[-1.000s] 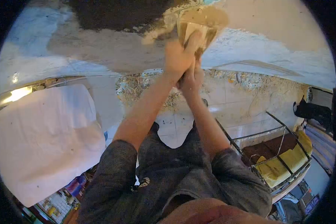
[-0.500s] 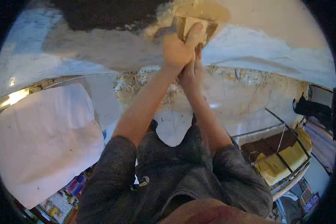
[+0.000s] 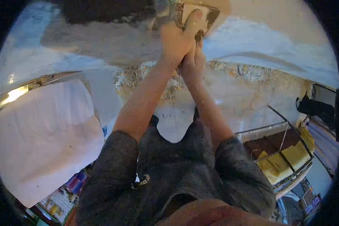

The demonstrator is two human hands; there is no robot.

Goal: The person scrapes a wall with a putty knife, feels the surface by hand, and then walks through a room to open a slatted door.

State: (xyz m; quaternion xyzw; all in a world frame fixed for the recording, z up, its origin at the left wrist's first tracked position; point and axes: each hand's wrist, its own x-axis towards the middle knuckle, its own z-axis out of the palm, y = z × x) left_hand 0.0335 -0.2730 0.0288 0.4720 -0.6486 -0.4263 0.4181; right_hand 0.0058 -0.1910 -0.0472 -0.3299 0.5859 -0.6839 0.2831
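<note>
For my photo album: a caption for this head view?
Both hands press a plaster-smeared trowel against the rough wall.

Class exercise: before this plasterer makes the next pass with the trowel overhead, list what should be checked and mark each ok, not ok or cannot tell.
1. Both hands on the tool: left hand over the blade, right hand below it. Ok.
2. Trowel blade against the surface: cannot tell, it is partly out of view.
3. Plaster load on blade: cannot tell.
4. Bare dark patch left of the trowel uncovered: not ok.
5. Footing: cannot tell, feet hidden.
</note>
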